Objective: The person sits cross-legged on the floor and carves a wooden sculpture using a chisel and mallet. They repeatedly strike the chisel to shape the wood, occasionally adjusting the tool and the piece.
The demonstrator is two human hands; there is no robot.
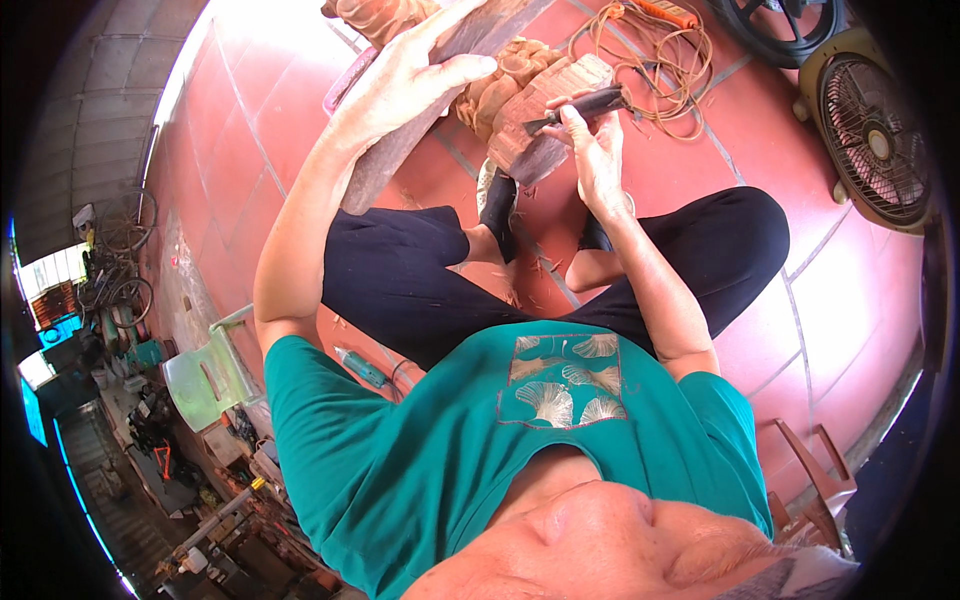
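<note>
My left hand lies over a long greyish timber piece, fingers stretched forward and thumb spread apart across it. Beside it is a carved brown wooden piece, with rounded folds on one side and a rough, squared reddish section nearer my right hand. In my right hand, fingers closed round it, is a dark slim tool with a tapered dark end pointing left over the wood. Its exact kind is hard to make out. Wood chips lie around my feet.
An orange cord coils on the red tiled floor beyond the wood. A fan stands at right. By my left side are a teal tool and a pale green stool. A brown chair sits low right.
</note>
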